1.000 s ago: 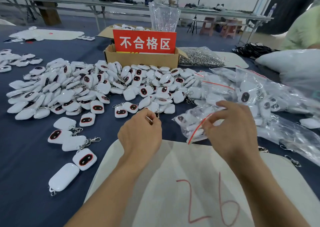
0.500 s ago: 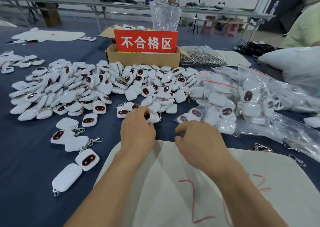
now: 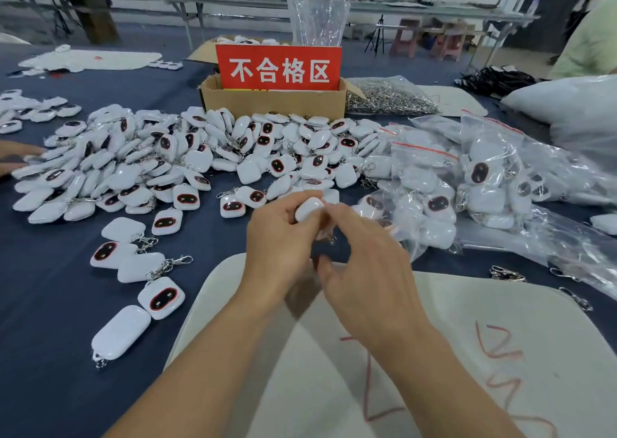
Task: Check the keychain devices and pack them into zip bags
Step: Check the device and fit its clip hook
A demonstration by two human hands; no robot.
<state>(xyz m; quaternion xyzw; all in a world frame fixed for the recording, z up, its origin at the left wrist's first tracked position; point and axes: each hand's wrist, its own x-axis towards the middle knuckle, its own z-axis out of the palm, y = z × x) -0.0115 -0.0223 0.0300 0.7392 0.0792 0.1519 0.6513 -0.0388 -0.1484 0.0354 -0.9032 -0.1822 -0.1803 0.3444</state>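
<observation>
The left grip (image 3: 280, 240) clasps 1 white keychain device (image 3: 309, 208) above the near middle of the counter (image 3: 50, 304), its long axis tilting up toward the far right, blank back showing. The right grip (image 3: 370, 264) reaches it with its fingertips; blur hides whether they pinch. The counter is dark blue. Toward the far edge a cardboard box (image 3: 273, 103) carries a red sign (image 3: 278, 67) reading "不合格区". Filled zip bags (image 3: 434, 197) lie toward the right edge.

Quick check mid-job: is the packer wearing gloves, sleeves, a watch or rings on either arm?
No. The left hand and right hand are ungloved, and no ring shows on the fingers in view, though motion blurs them slightly. The left forearm and right forearm are uncovered down to the frame edge: no sleeve, cuff, watch or wristband in sight.
</observation>
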